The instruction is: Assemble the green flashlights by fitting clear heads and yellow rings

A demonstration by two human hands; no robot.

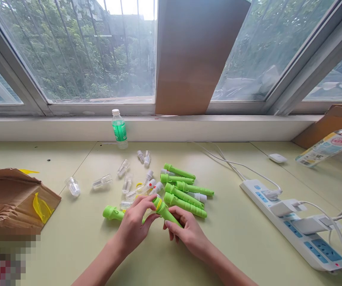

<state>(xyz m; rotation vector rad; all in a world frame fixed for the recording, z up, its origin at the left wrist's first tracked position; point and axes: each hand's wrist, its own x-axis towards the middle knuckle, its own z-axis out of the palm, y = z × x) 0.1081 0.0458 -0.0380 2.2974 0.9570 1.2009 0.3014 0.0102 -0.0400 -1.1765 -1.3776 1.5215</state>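
Observation:
Both hands meet over the table at a green plastic tube (167,215) with a threaded end and a yellow ring (159,205) around its neck. My right hand (189,228) is closed around the tube's lower body. The fingers of my left hand (138,218) pinch the tube's upper end beside the ring. Under my left hand lies another green tube (111,213), partly hidden. Several more green tubes (185,204) lie in a loose pile to the right. Clear plastic caps (127,184) with white parts are scattered beyond my left hand.
On the left stands an open cardboard box (12,198) with a yellow plastic piece (42,208). A green-labelled bottle (119,129) is by the sill. A white power strip (293,226) with plugs and cables runs along the right, near a tilted large bottle (329,147).

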